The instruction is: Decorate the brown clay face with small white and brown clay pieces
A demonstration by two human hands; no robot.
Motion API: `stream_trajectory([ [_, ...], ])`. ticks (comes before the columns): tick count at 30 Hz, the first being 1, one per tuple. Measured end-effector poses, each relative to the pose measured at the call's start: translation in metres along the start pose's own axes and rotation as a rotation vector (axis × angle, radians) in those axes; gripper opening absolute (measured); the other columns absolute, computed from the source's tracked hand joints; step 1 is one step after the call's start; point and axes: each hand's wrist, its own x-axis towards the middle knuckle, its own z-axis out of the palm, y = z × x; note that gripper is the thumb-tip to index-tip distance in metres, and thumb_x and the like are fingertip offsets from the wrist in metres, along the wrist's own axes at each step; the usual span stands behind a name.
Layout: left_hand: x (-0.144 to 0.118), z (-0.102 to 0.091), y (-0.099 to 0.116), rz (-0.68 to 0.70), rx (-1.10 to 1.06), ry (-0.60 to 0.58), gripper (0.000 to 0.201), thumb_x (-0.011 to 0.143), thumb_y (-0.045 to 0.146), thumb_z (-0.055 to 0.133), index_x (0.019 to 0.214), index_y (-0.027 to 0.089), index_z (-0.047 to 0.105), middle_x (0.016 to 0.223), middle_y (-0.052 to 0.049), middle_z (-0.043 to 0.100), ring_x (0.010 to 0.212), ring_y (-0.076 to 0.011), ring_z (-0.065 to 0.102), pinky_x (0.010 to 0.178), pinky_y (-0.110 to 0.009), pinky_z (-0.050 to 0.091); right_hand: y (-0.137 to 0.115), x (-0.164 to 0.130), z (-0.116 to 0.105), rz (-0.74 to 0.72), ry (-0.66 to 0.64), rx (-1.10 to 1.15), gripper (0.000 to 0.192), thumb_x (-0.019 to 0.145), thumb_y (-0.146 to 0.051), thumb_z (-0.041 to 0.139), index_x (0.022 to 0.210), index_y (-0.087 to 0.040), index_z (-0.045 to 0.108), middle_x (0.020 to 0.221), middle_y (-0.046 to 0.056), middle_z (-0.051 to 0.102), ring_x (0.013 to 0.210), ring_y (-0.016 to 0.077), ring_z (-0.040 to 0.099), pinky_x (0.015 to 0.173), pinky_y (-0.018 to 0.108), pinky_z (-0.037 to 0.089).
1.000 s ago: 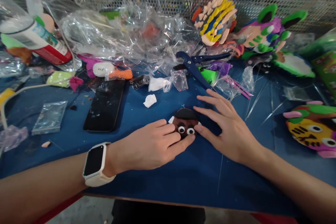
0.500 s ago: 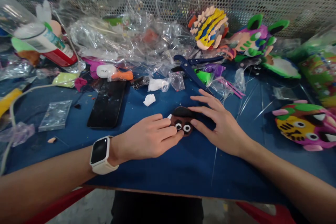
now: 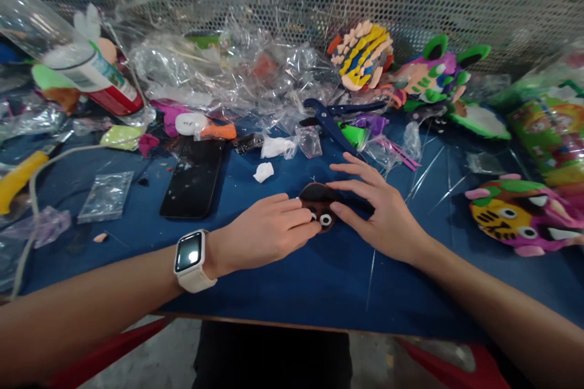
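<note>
A small brown clay face (image 3: 316, 209) with a black cap-like top and round white-and-black eyes lies on the blue table between my hands. My left hand (image 3: 274, 226) is closed, its fingertips pressed together over the left side of the face and partly hiding one eye. What those fingers hold, if anything, is hidden. Spread fingers mark my right hand (image 3: 371, 203); its thumb and forefinger rest against the right edge of the face, and the other fingers stretch beyond it. Just behind the face sits a scrap of white clay (image 3: 263, 172).
A black phone (image 3: 194, 185) lies left of my hands, near a yellow-handled cutter (image 3: 22, 179). Blue pliers (image 3: 329, 118) lie behind the face. Clear plastic wrapping (image 3: 196, 73) heaps against the mesh wall. A colourful clay-covered mask (image 3: 520, 216) is at the right.
My left fingers have shifted right and now partly cover the left eye; the white bit beside them is hidden. My right hand stays at the edge. The whole view has shifted slightly.
</note>
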Motion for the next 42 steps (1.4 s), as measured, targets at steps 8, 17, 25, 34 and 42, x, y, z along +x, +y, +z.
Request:
stream_trajectory([
  [8,-0.002,-0.004,-0.003,0.001,-0.009,-0.002,0.021,0.108,0.025,0.061,0.094,0.017,0.074,0.083,-0.002,0.071,0.075,-0.015,0.06,0.069,-0.031,0.042,-0.004,0.0,-0.001,0.021,0.031,0.023,0.019,0.1,-0.031,0.071,0.119,-0.028,0.075,0.146,0.01,0.069,0.154,0.0368,0.05,0.122,0.067,0.047],
  [17,-0.004,-0.014,-0.015,-0.163,0.167,0.022,0.021,0.109,0.023,0.053,0.118,0.017,0.071,0.095,-0.006,0.072,0.087,-0.0203,0.066,0.078,-0.034,0.05,-0.009,-0.001,-0.002,0.042,0.001,0.097,0.025,0.1,-0.029,0.07,0.125,-0.029,0.071,0.132,0.008,0.078,0.147,0.0349,0.058,0.117,0.063,0.053],
  [25,-0.01,-0.022,-0.043,-0.507,0.185,-0.202,0.035,0.106,0.03,0.052,0.134,0.017,0.069,0.13,-0.017,0.064,0.121,-0.0357,0.062,0.105,-0.054,0.051,-0.005,-0.004,-0.003,-0.023,0.022,-0.069,0.025,0.102,-0.032,0.069,0.126,-0.027,0.075,0.141,0.012,0.072,0.149,0.0396,0.054,0.12,0.071,0.047],
  [34,-0.02,-0.016,-0.044,-0.567,0.238,-0.126,0.036,0.105,0.022,0.05,0.136,0.016,0.067,0.124,-0.018,0.063,0.114,-0.0337,0.066,0.101,-0.051,0.057,-0.003,-0.007,-0.008,-0.028,0.029,-0.042,0.016,0.1,-0.031,0.071,0.115,-0.029,0.076,0.139,0.01,0.071,0.147,0.0382,0.057,0.118,0.069,0.049],
  [42,-0.011,-0.017,-0.031,-0.51,-0.064,0.048,0.024,0.107,0.025,0.059,0.13,0.019,0.062,0.124,-0.01,0.07,0.113,-0.0248,0.07,0.099,-0.041,0.06,-0.006,-0.005,-0.014,-0.126,0.16,-0.115,0.017,0.098,-0.026,0.072,0.114,-0.03,0.076,0.123,0.009,0.078,0.129,0.0369,0.069,0.11,0.064,0.055],
])
